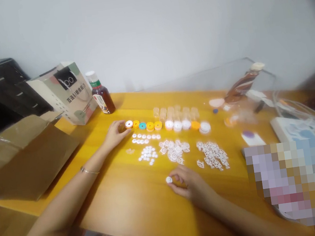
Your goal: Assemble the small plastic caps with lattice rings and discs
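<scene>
My left hand [115, 134] is at the left end of a row of round discs, its thumb and fingers apart beside a white-topped disc [129, 124]. The fingertips are at or very near that disc's edge; contact is hard to tell. Yellow discs [150, 126] and a teal disc [142, 126] continue the row. Nearer the front edge, my right hand [186, 182] pinches a small white round piece [169, 179] between thumb and finger. Beyond it lie small white caps [147, 153], white openwork pieces [174, 150] and another heap of openwork pieces [213, 154].
Clear cups [176, 112] stand behind the discs, with white discs [186, 125] before them. A cardboard box [25, 156], paper bag [69, 93] and dark drink bottle [102, 96] are left. At right are a white box [282, 128], a leaning brown bottle [242, 84] and a pixelated patch.
</scene>
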Demonstrator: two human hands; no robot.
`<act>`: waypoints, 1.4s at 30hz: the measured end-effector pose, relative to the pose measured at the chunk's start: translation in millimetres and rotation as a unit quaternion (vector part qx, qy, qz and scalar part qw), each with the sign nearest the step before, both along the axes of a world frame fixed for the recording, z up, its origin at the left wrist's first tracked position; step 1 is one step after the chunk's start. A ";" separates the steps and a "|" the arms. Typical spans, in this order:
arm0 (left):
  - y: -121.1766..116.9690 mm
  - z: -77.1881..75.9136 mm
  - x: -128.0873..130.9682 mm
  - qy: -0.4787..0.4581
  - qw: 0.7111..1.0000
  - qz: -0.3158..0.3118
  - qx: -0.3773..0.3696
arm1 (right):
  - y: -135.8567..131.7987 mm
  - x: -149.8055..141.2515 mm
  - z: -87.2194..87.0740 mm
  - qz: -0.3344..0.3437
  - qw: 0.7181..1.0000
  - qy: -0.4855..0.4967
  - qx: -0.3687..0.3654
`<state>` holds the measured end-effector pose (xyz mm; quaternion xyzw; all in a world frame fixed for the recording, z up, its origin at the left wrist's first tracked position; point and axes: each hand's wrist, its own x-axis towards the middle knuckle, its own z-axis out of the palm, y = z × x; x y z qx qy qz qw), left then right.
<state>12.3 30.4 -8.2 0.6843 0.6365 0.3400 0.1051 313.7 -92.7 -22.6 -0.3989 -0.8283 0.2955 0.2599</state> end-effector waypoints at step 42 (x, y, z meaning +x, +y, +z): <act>-116.4 -1.0 101.2 0.099 0.920 -0.380 -0.014 | -1.1 9.0 -0.1 0.015 0.999 0.039 0.005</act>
